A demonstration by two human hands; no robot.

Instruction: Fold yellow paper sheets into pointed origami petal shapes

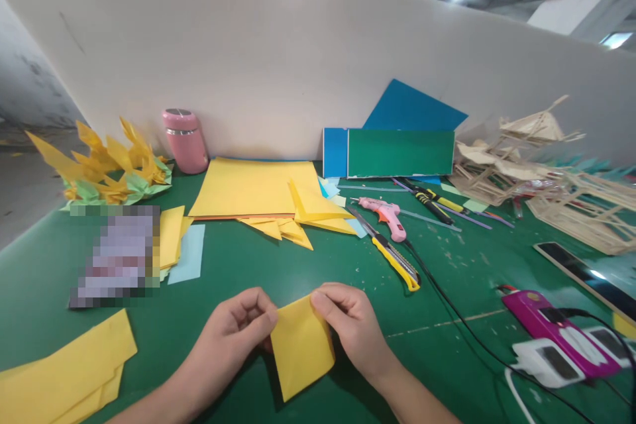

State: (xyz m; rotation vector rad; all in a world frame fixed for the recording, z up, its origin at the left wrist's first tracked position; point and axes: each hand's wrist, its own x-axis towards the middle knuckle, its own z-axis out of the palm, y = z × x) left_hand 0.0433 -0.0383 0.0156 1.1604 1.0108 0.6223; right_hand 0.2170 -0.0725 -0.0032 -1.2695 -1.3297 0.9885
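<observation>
A small square of yellow paper (302, 351) is held up between my two hands just above the green table. My left hand (238, 324) pinches its upper left corner between thumb and fingers. My right hand (350, 324) grips the upper right edge, with the thumb on the front face. The paper has a faint diagonal crease and its lower corner points down toward me. A stack of yellow paper strips (74, 377) lies on the table left of my left hand. The yellow utility knife (395, 258) rests beyond my right hand with its blade out.
A pink glue gun (382, 212) lies behind the knife, its cord running right to a magenta power strip (556, 331). Large yellow sheets (256, 189) and a pink flask (185, 141) stand along the wall. Folded paper work (109, 162) is left; wooden stick models (527, 165) and a phone (586, 278) are right.
</observation>
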